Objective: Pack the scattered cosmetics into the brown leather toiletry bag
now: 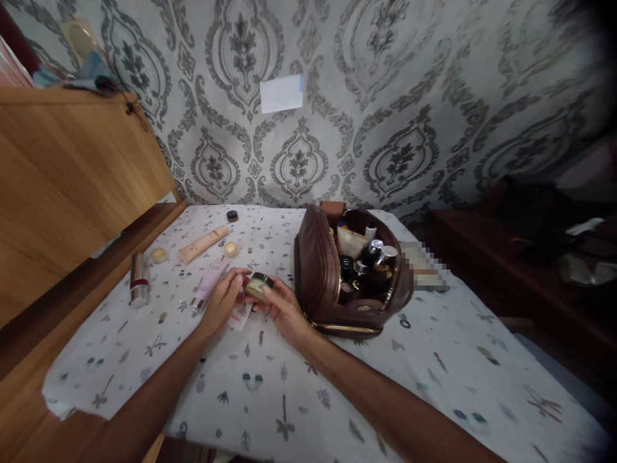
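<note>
A small round jar point(259, 287) with a dark green lid is held, slightly tilted, in the fingers of my right hand point(284, 313). My left hand point(225, 297) is just left of the jar, its fingers loosely extended toward the lid; whether they touch it I cannot tell. Beneath the hands lies a white card point(240, 319) with pinkish print, partly covered. A pale pink tube point(211, 283) rests beside my left hand. To the right of my right hand stands an unzipped brown cosmetic bag point(315, 270), packed with several bottles and a beige tube point(351, 243).
On the patterned cloth point(270, 386) are a peach tube point(203, 244), a dark-lidded pot point(232, 216), two small yellowish pots point(231, 249) and a silver cylinder point(139, 280) with a red band. A wooden panel point(77, 186) borders the left; dark furniture point(463, 251) stands right.
</note>
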`<state>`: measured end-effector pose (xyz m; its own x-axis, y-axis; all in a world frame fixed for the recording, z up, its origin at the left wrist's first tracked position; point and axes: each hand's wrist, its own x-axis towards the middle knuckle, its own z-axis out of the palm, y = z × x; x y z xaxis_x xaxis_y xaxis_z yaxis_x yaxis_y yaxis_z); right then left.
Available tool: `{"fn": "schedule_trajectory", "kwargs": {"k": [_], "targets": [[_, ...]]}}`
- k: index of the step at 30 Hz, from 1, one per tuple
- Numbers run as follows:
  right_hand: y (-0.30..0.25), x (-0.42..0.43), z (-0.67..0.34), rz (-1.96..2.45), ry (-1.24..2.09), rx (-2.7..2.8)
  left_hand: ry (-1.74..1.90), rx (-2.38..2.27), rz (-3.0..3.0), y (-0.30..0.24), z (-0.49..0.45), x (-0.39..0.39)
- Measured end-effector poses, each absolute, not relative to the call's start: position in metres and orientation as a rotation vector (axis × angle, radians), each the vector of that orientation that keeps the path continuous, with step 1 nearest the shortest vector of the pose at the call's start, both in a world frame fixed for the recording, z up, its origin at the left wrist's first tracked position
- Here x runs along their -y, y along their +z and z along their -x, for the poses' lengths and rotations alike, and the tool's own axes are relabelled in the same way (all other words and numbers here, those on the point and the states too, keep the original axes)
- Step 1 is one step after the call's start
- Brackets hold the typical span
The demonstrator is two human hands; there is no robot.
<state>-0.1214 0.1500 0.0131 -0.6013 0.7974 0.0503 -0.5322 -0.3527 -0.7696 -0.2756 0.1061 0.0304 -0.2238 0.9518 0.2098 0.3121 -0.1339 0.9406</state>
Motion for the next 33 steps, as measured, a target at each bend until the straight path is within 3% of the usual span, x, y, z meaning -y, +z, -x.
{"fn": "schedule_trajectory", "kwargs": {"k": [21, 33], "targets": [[0.043, -0.147, 0.115, 0.316, 2.093, 0.776, 1.657, -1.15, -0.821, 0.054, 0.241, -0.147], [0.085, -0.131, 0.081, 0.234, 1.956, 1.097, 1.38, -1.402, -2.048, 0.083, 0.218, -0.177]]}}
